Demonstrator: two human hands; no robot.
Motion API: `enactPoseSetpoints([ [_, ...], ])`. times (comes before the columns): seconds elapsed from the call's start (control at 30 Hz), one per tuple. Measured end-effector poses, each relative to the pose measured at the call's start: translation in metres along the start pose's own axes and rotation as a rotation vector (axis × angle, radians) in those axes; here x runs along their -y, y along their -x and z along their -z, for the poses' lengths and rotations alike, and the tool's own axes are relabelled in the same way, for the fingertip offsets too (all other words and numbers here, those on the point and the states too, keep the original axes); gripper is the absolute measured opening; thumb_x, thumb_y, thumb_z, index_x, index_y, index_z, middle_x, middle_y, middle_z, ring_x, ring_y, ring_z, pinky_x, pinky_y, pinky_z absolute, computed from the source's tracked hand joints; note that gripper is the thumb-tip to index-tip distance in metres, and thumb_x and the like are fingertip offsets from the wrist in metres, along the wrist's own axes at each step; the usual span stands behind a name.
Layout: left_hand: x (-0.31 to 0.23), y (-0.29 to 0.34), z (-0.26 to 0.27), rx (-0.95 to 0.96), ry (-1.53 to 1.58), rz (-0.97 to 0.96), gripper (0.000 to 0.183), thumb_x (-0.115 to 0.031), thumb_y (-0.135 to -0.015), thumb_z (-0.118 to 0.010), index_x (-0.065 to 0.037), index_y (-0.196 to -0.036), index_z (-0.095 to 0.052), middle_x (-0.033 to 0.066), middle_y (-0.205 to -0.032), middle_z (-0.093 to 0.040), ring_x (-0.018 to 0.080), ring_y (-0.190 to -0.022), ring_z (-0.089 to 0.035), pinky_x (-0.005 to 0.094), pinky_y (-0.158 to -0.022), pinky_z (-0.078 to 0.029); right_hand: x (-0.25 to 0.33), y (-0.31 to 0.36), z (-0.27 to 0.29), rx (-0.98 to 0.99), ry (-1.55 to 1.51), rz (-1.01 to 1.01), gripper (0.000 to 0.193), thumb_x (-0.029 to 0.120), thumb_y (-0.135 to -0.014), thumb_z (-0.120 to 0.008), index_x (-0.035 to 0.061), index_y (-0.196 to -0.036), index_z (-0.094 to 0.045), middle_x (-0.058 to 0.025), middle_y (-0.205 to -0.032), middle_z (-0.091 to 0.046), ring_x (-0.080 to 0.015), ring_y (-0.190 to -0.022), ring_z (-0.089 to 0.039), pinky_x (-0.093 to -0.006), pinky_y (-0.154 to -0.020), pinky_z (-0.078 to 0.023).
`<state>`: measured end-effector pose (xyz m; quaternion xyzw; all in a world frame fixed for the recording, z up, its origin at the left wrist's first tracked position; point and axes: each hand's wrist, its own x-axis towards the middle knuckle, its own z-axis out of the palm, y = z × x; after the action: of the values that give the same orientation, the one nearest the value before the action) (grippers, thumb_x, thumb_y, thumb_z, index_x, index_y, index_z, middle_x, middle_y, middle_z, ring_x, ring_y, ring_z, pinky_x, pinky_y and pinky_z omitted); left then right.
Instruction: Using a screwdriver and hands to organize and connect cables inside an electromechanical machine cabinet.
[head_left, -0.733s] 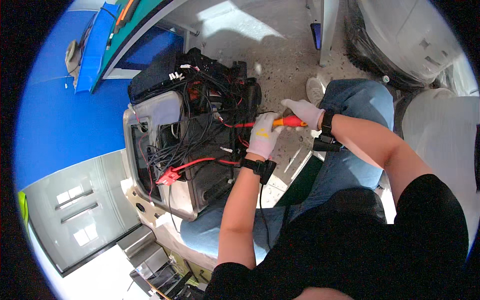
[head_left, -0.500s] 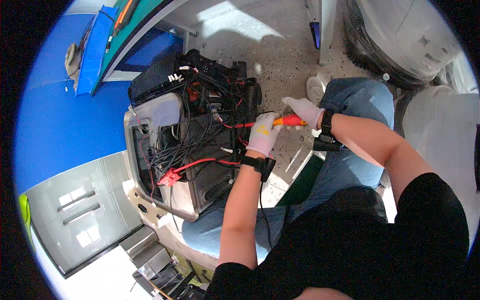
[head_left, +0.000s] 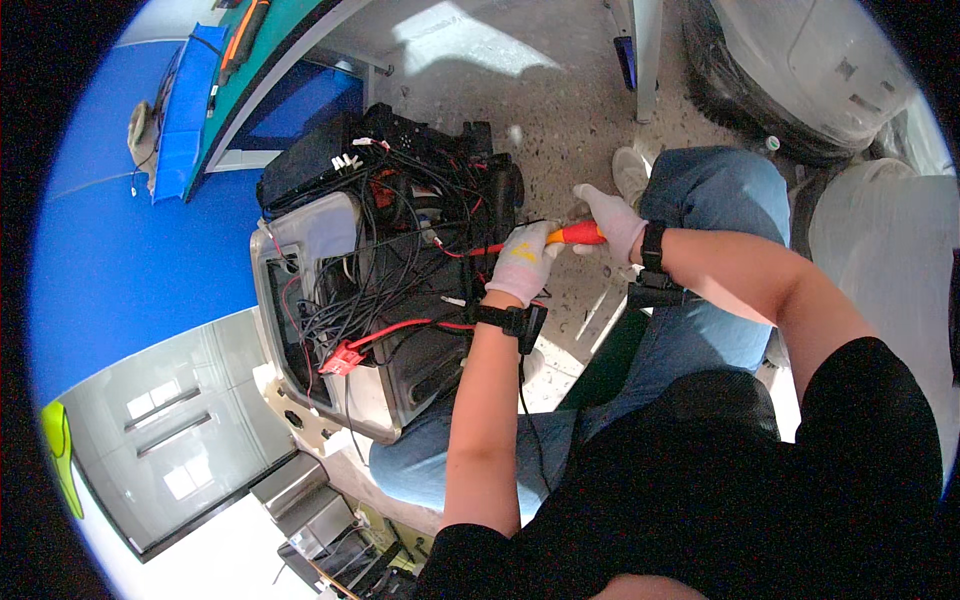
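My left hand [head_left: 522, 256], in a white glove with a yellow mark, is closed on a red cable at the side of a cable-filled machine [head_left: 395, 255]. The orange end of a red-and-orange handled tool [head_left: 580, 233] meets the same fingertips. At the tool's red end, my gloved right hand [head_left: 612, 218] is closed round it, with one finger raised. What the tool's tip touches is hidden by my left hand. Many black wires [head_left: 350, 290] spill over the open machine, and a red connector [head_left: 342, 358] on a thick red cable lies among them.
A green-topped bench [head_left: 240, 80] stands at the upper left, with a blue tray [head_left: 190, 115] beside it. Plastic-wrapped bulky goods [head_left: 815, 75] are at the upper right. A grey cabinet [head_left: 180, 420] stands at the lower left. My knees flank the speckled floor [head_left: 560, 170].
The right hand has shifted slightly up and left along the red handle, and its raised finger points more upward. The left hand keeps its place at the red cable.
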<state>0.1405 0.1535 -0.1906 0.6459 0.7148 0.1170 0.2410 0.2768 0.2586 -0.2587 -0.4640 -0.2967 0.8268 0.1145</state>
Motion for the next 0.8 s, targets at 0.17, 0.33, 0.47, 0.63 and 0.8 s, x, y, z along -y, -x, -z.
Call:
enactPoseSetpoints([
  [0.17, -0.005, 0.001, -0.005, -0.110, 0.036, -0.044, 0.039, -0.013, -0.074, -0.066, -0.002, -0.108, -0.050, 0.0192, -0.103, -0.055, 0.0367, -0.098, -0.052, 0.0402, -0.083, -0.044, -0.006, -0.016, 0.004, -0.012, 0.093, -0.004, 0.039, 0.037, -0.085, -0.051, 0.0001, -0.096, -0.055, -0.0124, -0.091, -0.058, -0.0232, -0.068, -0.063, -0.0327, -0.050, -0.055],
  [0.33, -0.004, -0.001, -0.008, -0.129, -0.006, 0.006, 0.034, -0.010, -0.072, -0.066, -0.002, -0.101, -0.049, 0.0191, -0.098, -0.054, 0.0374, -0.094, -0.053, 0.0411, -0.079, -0.045, -0.025, -0.032, 0.014, 0.011, 0.487, 0.226, 0.024, 0.017, -0.085, -0.047, 0.0029, -0.104, -0.048, -0.0213, -0.092, -0.059, -0.0350, -0.081, -0.059, -0.0395, -0.067, -0.048],
  [0.47, 0.002, -0.002, -0.008, -0.069, -0.007, 0.046, 0.035, -0.009, -0.072, -0.066, -0.002, -0.103, -0.051, 0.0194, -0.100, -0.054, 0.0372, -0.094, -0.053, 0.0404, -0.079, -0.045, -0.018, -0.026, 0.011, 0.048, 0.507, 0.256, 0.023, 0.013, -0.084, -0.047, 0.0050, -0.106, -0.047, -0.0241, -0.093, -0.059, -0.0394, -0.085, -0.059, -0.0425, -0.072, -0.047],
  [0.63, 0.006, -0.002, -0.005, -0.020, 0.004, 0.056, 0.037, -0.009, -0.072, -0.066, -0.004, -0.108, -0.054, 0.0181, -0.105, -0.056, 0.0371, -0.095, -0.053, 0.0401, -0.080, -0.045, 0.008, 0.005, 0.001, -0.001, 0.185, -0.014, 0.029, 0.027, -0.089, -0.041, 0.0033, -0.100, -0.051, -0.0217, -0.083, -0.058, -0.0324, -0.070, -0.059, -0.0404, -0.069, -0.048],
  [0.8, -0.003, 0.005, -0.013, -0.159, -0.008, 0.004, 0.034, -0.008, -0.072, -0.066, -0.004, -0.104, -0.054, 0.0168, -0.101, -0.056, 0.0363, -0.094, -0.054, 0.0400, -0.079, -0.045, 0.014, 0.013, -0.001, 0.009, 0.414, 0.105, 0.037, 0.034, -0.087, -0.047, -0.0003, -0.100, -0.054, -0.0151, -0.083, -0.056, -0.0224, -0.066, -0.060, -0.0339, -0.049, -0.050],
])
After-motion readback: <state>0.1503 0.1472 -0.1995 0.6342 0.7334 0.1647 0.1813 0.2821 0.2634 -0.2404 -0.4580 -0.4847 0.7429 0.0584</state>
